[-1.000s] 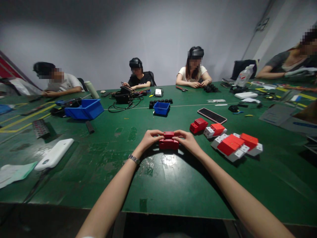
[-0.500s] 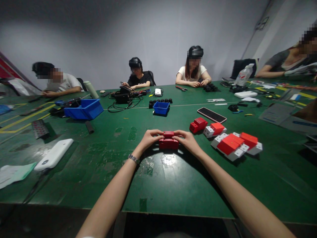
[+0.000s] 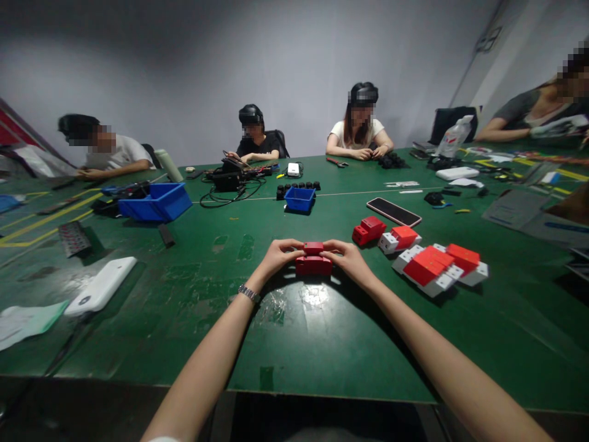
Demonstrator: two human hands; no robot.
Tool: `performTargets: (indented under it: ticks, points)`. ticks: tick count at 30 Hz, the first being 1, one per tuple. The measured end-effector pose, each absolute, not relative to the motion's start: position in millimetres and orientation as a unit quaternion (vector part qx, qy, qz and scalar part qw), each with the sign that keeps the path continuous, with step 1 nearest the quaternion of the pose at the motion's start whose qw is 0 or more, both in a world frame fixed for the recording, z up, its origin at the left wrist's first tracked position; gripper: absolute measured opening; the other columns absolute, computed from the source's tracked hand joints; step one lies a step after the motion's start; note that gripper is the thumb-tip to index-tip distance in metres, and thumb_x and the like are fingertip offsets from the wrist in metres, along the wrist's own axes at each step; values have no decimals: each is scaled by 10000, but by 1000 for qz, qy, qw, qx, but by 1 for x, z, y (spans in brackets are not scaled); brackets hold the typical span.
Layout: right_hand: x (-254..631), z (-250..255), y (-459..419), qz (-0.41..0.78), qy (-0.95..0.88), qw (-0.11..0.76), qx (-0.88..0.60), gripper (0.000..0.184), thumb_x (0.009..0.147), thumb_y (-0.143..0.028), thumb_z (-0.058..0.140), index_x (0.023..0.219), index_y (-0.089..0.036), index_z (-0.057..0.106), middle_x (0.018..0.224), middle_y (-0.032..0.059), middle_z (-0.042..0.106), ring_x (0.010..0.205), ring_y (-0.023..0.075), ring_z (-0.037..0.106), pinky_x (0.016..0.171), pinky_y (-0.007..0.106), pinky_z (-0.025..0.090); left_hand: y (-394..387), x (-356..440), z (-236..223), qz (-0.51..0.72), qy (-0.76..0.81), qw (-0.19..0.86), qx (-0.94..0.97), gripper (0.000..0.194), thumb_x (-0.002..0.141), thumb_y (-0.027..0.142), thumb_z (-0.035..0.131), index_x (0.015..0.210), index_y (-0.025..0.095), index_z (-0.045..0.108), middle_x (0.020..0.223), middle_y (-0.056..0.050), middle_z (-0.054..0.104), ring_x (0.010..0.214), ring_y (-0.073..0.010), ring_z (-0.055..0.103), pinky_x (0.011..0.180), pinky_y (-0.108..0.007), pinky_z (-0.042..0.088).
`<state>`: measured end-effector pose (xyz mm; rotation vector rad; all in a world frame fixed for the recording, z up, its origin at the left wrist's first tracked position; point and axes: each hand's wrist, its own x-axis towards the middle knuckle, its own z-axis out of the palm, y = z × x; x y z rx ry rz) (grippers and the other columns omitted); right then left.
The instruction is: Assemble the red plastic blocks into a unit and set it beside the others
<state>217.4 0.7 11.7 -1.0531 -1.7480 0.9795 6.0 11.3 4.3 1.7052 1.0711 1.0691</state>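
Over the middle of the table, a red module shaped like a circuit breaker point(image 3: 313, 266) is held upright between my two hands. My left hand point(image 3: 280, 256) closes on its left side, thumb and fingers near the narrow upper part. From the right, my right hand point(image 3: 345, 256) grips it the same way. Whether its underside touches the table cannot be made out. To the right of my hands lie a similar red module point(image 3: 369, 231), a small red-and-white module point(image 3: 399, 239), a wider red-and-white one point(image 3: 427, 270) and another red-and-white one point(image 3: 467, 263) beside it.
A phone point(image 3: 394, 212) lies behind the modules. Further back stands a small blue bin point(image 3: 300, 199), and a larger blue bin point(image 3: 159, 202) is at left. A white power bank point(image 3: 102, 285) with a cable lies left of my forearm. Several people sit around the green table point(image 3: 359, 350).
My hands and the red module stay almost in place. At the far right, a co-worker's gloved hand has shifted slightly.
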Motion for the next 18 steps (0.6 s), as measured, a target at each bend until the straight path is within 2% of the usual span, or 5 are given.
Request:
performTargets:
  ticks: [18]
  points:
    - [218,10,3,386,-707,422,-417,217,740,-326,614,880,-173,680,893,51,702,849,196,633,806,322,467,12,5,4,430,404,396,703,238,702,333,680,821,127,692,857,-70,682,793,-171,616,743,-262,468]
